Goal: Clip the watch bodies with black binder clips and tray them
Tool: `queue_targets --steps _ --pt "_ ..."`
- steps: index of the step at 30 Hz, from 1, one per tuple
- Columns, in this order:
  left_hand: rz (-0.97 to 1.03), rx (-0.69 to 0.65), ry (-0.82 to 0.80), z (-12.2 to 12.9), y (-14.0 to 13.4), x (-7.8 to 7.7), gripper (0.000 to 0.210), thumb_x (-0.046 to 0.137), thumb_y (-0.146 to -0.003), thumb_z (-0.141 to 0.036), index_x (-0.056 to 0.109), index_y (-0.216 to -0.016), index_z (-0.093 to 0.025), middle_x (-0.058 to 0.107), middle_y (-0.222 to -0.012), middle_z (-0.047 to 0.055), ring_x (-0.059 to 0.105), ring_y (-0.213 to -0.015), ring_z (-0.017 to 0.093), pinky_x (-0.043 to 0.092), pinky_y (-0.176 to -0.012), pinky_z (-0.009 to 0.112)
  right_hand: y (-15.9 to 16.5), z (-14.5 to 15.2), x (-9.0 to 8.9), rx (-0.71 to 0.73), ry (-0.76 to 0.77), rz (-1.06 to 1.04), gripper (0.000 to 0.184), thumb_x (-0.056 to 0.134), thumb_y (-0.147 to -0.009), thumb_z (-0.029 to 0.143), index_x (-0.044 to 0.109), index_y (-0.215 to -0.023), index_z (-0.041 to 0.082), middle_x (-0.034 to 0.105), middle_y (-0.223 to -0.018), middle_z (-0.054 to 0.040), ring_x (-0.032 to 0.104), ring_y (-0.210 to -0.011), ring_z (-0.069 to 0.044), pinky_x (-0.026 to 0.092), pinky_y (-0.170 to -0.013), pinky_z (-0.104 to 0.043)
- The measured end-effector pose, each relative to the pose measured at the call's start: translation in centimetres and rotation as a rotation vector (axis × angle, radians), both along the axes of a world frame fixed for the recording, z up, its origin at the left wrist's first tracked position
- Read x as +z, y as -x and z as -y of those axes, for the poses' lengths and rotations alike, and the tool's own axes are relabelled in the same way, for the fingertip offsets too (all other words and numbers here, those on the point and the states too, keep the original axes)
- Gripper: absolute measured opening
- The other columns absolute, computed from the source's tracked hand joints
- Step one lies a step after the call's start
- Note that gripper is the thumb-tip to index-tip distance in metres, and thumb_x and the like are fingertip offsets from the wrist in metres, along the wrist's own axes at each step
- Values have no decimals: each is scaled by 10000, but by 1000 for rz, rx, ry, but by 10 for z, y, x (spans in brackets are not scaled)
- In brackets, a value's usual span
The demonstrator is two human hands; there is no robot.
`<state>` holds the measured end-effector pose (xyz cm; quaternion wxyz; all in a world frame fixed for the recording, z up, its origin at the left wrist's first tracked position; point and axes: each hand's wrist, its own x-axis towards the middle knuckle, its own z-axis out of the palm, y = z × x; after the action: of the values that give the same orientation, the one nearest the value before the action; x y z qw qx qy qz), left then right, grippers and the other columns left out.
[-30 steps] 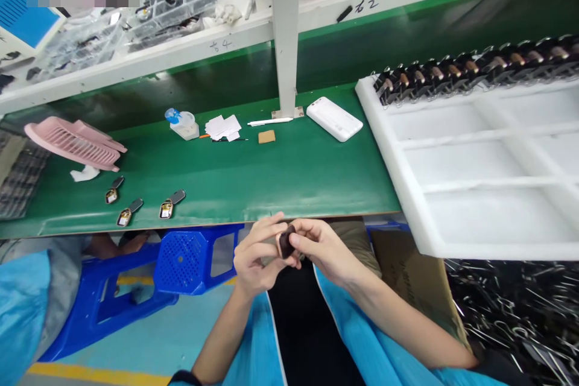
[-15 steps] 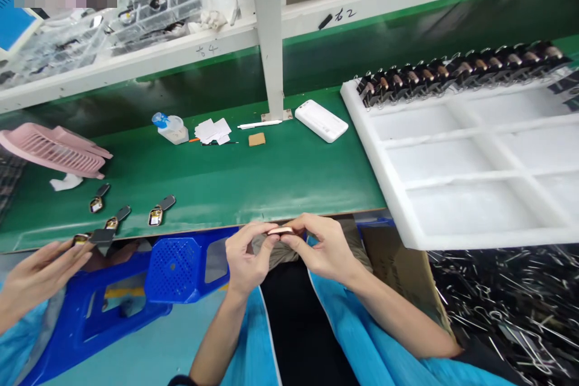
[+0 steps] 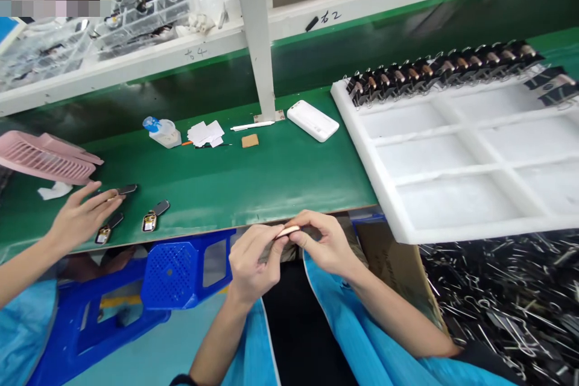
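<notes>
Near the table's front edge, over my lap, a small gold-rimmed watch case point(image 3: 288, 231) is pinched between both hands and seen edge-on. My left hand point(image 3: 256, 258) grips its left end between thumb and fingers. At its right end, my right hand point(image 3: 323, 240) holds it the same way, fingertips close to the left ones. The faces of the case are mostly hidden. To the left on the green table point(image 3: 271, 184) lie opened watch cases, one point(image 3: 149, 221) with its dark screen flipped out beside it and its gold inside showing.
A co-worker's hand point(image 3: 85, 214) reaches over another opened watch at the left. A white foam tray point(image 3: 393, 193) at the right carries a row of black binder clips point(image 3: 398, 78). A power bank point(image 3: 313, 121), bottle point(image 3: 161, 132) and pink fan point(image 3: 47, 154) stand farther back; a blue stool point(image 3: 168, 277) is below.
The watch case is slightly more tilted in my hands. The co-worker's hand has moved up and right over the table, where it has a watch at its fingertips. My view has shifted slightly.
</notes>
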<state>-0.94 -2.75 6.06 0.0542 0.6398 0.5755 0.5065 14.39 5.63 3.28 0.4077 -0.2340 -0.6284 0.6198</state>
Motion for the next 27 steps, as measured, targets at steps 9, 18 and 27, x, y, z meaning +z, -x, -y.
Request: queue_targets --steps 9,18,27 --pt "-25 41 -60 -11 -24 8 456 818 -857 -110 720 -1297 -179 805 -997 86 782 -837 200 662 -764 296 5 15 -13 -46 618 -255 385 895 -833 581 797 -859 210 786 -832 -53 741 -763 -208 617 -781 -332" --pt "401 35 189 -6 -22 3 292 825 -877 -178 800 -1166 -215 838 -987 57 797 -850 187 645 -805 275 0 16 9 -198 454 -113 267 856 -879 483 809 -853 222 770 -764 -30 661 -598 -161 566 -580 -269" --pt "1147 -48 384 -11 -21 -5 304 946 -755 -360 802 -970 -201 842 -851 58 793 -723 194 623 -692 260 -1 22 32 -328 -29 64 184 785 -899 180 832 -1065 244 759 -867 -22 685 -744 -163 575 -679 -277"
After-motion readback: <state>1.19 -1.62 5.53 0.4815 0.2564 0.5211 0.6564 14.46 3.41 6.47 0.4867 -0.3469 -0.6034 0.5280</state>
